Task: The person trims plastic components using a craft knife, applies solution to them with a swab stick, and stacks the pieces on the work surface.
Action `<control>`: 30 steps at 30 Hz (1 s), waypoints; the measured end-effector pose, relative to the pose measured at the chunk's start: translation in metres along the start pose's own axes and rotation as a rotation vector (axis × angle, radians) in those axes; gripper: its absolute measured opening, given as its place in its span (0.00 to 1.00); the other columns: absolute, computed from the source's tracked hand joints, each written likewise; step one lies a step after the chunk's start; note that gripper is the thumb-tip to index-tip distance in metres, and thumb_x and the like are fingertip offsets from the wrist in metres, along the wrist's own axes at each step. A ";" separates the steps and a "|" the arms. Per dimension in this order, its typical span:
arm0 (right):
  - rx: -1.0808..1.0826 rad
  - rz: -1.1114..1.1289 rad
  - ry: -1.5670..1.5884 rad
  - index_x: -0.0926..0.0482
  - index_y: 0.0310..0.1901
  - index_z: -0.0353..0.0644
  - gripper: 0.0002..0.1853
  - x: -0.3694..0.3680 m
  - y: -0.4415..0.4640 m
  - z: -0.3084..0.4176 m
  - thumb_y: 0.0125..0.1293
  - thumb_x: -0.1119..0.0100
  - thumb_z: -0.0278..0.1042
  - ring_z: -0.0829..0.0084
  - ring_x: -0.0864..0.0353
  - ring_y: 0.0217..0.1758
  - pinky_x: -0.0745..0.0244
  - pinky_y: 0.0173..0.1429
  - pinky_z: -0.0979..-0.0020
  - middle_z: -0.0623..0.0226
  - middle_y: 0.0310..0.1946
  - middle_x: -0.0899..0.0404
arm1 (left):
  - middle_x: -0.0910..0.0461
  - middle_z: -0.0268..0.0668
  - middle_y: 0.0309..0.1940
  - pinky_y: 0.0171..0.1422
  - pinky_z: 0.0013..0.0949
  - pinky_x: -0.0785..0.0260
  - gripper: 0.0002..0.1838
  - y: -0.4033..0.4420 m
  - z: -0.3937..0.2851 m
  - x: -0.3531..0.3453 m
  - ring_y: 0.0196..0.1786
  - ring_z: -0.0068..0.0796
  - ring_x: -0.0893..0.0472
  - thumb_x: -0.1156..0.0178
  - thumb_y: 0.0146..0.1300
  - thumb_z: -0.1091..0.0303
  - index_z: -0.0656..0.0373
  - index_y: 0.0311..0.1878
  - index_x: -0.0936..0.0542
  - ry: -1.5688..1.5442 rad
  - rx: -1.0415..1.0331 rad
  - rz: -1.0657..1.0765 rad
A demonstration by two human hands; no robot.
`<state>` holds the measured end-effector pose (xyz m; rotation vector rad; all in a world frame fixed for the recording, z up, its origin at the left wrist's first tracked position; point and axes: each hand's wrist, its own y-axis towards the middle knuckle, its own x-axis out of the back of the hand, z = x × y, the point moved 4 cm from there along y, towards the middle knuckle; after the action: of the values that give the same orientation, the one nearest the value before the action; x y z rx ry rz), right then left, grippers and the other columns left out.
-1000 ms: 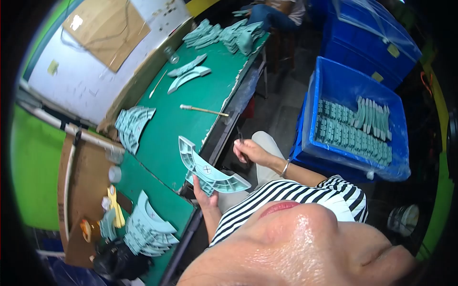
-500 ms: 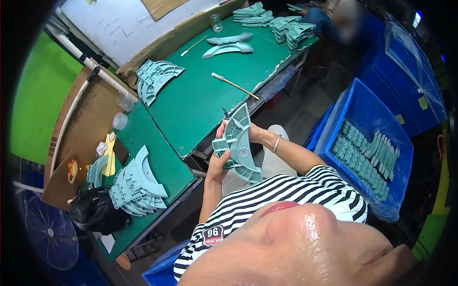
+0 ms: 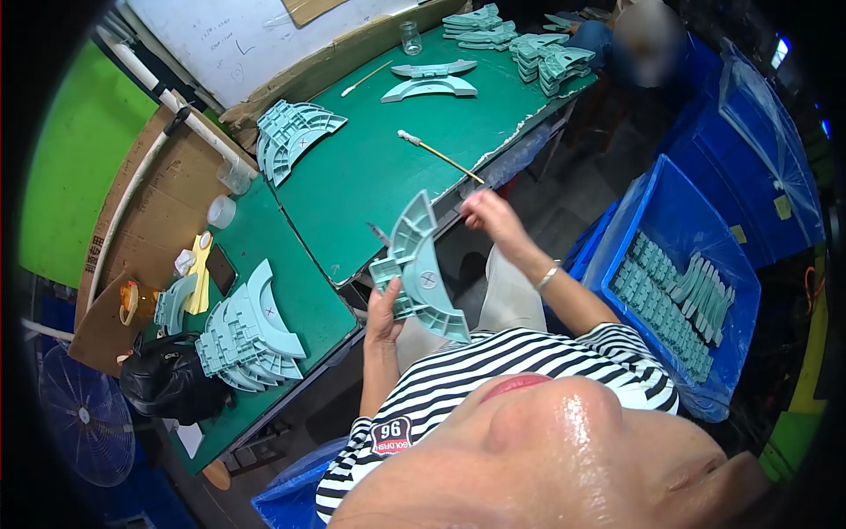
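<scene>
My left hand (image 3: 383, 315) grips a pale green curved plastic panel (image 3: 427, 280) by its lower left edge, thumb on the front. The panel is tilted above my lap, with ribbed compartments and a circled cross mark on its face. A small dark pointed piece (image 3: 377, 234) sticks out at its upper left; what holds it is hidden. My right hand (image 3: 493, 225), with a bracelet on the wrist, is off the panel, fingers half bent and seemingly empty. It is just below the handle end of a white-tipped wooden stick (image 3: 445, 159) lying on the green table (image 3: 344, 220).
Stacks of similar panels stand at the near left (image 3: 251, 331), back left (image 3: 295, 141) and far right (image 3: 551, 62). Two curved pieces (image 3: 429, 86), a second stick (image 3: 366, 78) and a glass jar (image 3: 411, 38) lie farther back. A blue bin (image 3: 661, 189) of parts is at right; another person (image 3: 590, 40) sits beyond.
My right hand has let go of the panel and moved right, toward the stick's handle end. With the panel, my left hand has shifted slightly left. The view has shifted a little.
</scene>
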<state>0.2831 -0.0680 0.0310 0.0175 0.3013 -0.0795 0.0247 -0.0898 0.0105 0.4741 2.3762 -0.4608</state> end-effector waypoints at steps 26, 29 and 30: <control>2.342 0.039 0.327 0.21 0.49 0.41 0.15 -0.115 -0.184 0.311 0.65 0.43 0.39 0.73 0.23 0.55 0.35 0.64 0.67 0.68 0.48 0.18 | 0.19 0.35 0.45 0.49 0.31 0.25 0.21 -0.006 -0.006 0.002 0.45 0.25 0.18 0.36 0.63 0.60 0.63 0.55 0.26 -0.028 -0.040 -0.074; 2.187 0.349 0.390 0.23 0.51 0.38 0.16 -0.119 -0.182 0.313 0.66 0.44 0.37 0.70 0.23 0.55 0.35 0.66 0.64 0.61 0.48 0.19 | 0.19 0.35 0.45 0.49 0.31 0.25 0.21 -0.005 -0.002 -0.003 0.44 0.25 0.18 0.35 0.63 0.60 0.63 0.54 0.25 -0.022 -0.008 -0.053; 2.177 0.355 0.320 0.23 0.51 0.37 0.16 -0.119 -0.184 0.314 0.66 0.44 0.37 0.69 0.23 0.54 0.34 0.65 0.63 0.60 0.47 0.20 | 0.19 0.36 0.45 0.49 0.31 0.25 0.21 -0.006 -0.001 -0.003 0.45 0.25 0.19 0.35 0.63 0.60 0.63 0.54 0.25 -0.023 -0.001 -0.049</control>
<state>0.2476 -0.2513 0.3651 2.2537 0.3961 -0.0171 0.0242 -0.0952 0.0143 0.4089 2.3701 -0.4842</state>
